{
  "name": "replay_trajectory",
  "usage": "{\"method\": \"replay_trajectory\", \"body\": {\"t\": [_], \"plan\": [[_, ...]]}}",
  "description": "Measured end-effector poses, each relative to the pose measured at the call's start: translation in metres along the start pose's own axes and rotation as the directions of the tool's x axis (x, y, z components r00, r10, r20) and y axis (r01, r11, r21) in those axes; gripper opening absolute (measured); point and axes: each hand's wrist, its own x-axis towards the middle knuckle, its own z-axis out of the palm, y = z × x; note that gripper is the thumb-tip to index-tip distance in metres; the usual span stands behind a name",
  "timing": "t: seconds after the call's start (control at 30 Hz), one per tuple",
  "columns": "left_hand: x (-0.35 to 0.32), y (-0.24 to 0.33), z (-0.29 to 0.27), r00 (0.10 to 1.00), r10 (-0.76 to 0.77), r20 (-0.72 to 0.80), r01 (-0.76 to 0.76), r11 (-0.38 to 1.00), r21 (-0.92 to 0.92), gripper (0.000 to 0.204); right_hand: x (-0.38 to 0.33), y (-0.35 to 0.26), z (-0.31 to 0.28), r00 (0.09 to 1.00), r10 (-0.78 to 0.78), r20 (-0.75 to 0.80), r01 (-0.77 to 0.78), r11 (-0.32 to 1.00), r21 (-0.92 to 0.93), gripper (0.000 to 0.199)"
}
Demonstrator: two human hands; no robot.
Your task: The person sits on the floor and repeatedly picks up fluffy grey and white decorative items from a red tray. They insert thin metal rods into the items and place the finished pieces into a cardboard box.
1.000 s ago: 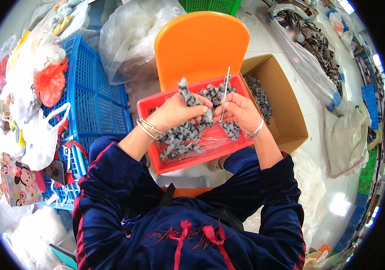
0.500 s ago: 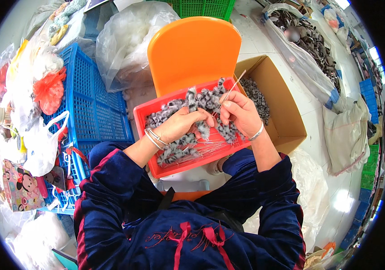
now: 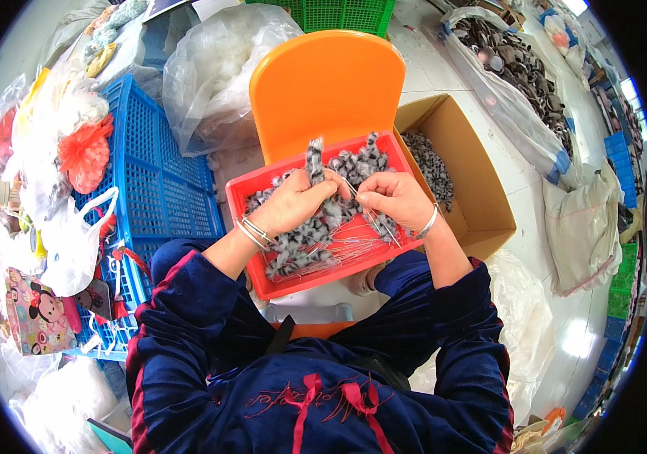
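Over a red plastic tray [image 3: 263, 292], my left hand [image 3: 301, 201] is closed on a furry grey-and-black striped tube [image 3: 314, 159], which stands up above its fingers. My right hand [image 3: 393, 198] is pinched on a thin rod, its fingertips close to those of my left hand. The rod's lower part seems to slant down below the right hand; most of it is hard to follow. More striped furry pieces [image 3: 290, 256] lie in the tray, along with several thin pale wires [image 3: 357, 240] on its near side.
The tray rests before an orange chair back [image 3: 325, 91]. A cardboard box [image 3: 482, 189] with small grey-black pieces stands at the right. To the left are a blue crate [image 3: 164, 189] and filled plastic bags [image 3: 74, 250]. Behind sits a clear bag of white stuffing [image 3: 217, 68].
The rod in my right hand has swung from pointing up to slanting down. My left hand has moved slightly left, and the furry tube now stands up from its fingers.
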Motion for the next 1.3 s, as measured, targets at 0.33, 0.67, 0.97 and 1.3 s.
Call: {"method": "replay_trajectory", "body": {"t": [0.33, 0.67, 0.97, 1.3], "plan": [[-0.001, -0.027, 0.019, 0.989, -0.126, 0.077, 0.124, 0.992, 0.027, 0.061, 0.015, 0.01, 0.033, 0.974, -0.141, -0.18, 0.144, 0.99, 0.006, 0.012], [-0.001, -0.021, 0.022, 0.987, -0.147, -0.059, 0.15, 0.987, 0.049, 0.063, 0.018, -0.002, 0.019, 0.926, -0.1, -0.364, 0.18, 0.964, 0.195, 0.017], [0.005, -0.013, 0.018, 0.934, -0.044, -0.354, 0.032, 0.999, -0.041, 0.061, 0.007, -0.019, 0.027, 0.972, 0.083, -0.221, -0.021, 0.963, 0.269, 0.017], [0.005, -0.017, 0.011, 0.937, -0.068, -0.343, 0.053, 0.997, -0.053, 0.047, 0.008, 0.003, 0.031, 0.996, -0.074, -0.056, 0.067, 0.991, -0.114, 0.016]]}}
